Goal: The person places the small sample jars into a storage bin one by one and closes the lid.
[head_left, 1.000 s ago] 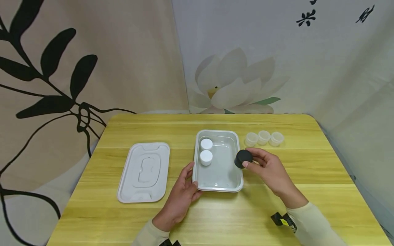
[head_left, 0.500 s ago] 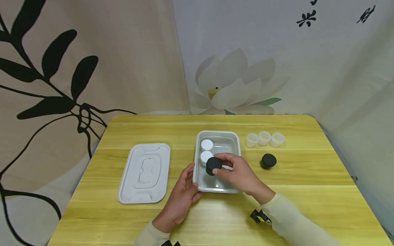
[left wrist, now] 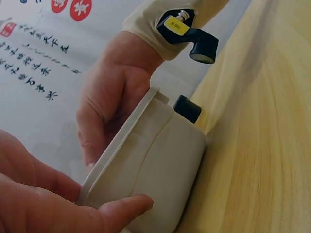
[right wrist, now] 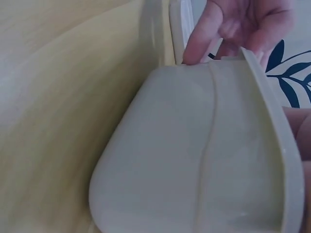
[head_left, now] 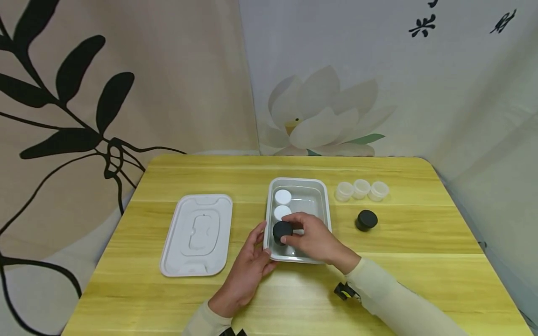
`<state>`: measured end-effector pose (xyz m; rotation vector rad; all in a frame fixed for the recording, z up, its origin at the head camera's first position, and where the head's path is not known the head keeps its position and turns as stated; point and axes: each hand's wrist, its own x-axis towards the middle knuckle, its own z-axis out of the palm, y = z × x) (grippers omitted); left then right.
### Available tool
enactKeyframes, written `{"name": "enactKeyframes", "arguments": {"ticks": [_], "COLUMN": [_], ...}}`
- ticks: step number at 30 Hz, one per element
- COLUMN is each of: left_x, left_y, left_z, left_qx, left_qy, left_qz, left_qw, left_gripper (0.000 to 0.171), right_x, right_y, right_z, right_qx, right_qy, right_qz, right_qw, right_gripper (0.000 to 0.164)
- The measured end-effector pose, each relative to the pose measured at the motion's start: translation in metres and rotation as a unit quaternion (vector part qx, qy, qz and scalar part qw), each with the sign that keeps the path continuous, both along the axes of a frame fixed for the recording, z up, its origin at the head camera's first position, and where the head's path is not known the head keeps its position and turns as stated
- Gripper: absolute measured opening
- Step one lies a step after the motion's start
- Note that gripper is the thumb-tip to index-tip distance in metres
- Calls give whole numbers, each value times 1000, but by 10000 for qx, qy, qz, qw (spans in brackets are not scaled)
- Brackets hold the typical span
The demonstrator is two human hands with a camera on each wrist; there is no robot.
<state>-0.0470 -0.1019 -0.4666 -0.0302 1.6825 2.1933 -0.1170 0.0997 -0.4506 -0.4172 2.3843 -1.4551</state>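
My right hand (head_left: 313, 238) pinches a small round jar with a black lid (head_left: 282, 228) between thumb and fingers, inside the grey-white rectangular container (head_left: 311, 201). Directly behind it in the container's left half stand two white-lidded jars (head_left: 283, 197) in a row. My left hand (head_left: 248, 270) grips the container's front left corner, its thumb at the near edge and fingers along the side. In the left wrist view, a fingertip presses on the container's outer wall (left wrist: 170, 155). In the right wrist view, that wall (right wrist: 160, 155) hides the jars.
A white lid (head_left: 176, 252) lies flat on the wooden table (head_left: 138, 289) left of the container. Three translucent small cups (head_left: 361, 188) stand at the back right. In front of them is another black-lidded jar (head_left: 366, 219).
My right hand has carried the black-lidded jar leftwards over the container's right edge and down into its left half, before the white ones. My left hand has stayed at the corner.
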Motion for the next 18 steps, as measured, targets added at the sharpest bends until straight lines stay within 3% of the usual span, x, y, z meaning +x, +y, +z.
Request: {"name": "enactKeyframes", "arguments": {"ticks": [11,18], "left_x": [1,0], "left_y": [0,0], "left_z": [2,-1], "left_qx": [-7,41], "left_qy": [38,70], "left_qz": [-46,-16], "left_qw": [10000,10000], "left_gripper": [65,66], "right_x": [-4,-6], "right_y": [-8,-15], "right_z": [-5,-6], "right_qx": [231,560], "right_qy": [27,123], "right_qz": [164,24], "right_qw": [9996,9984], "right_gripper": [46,45]}}
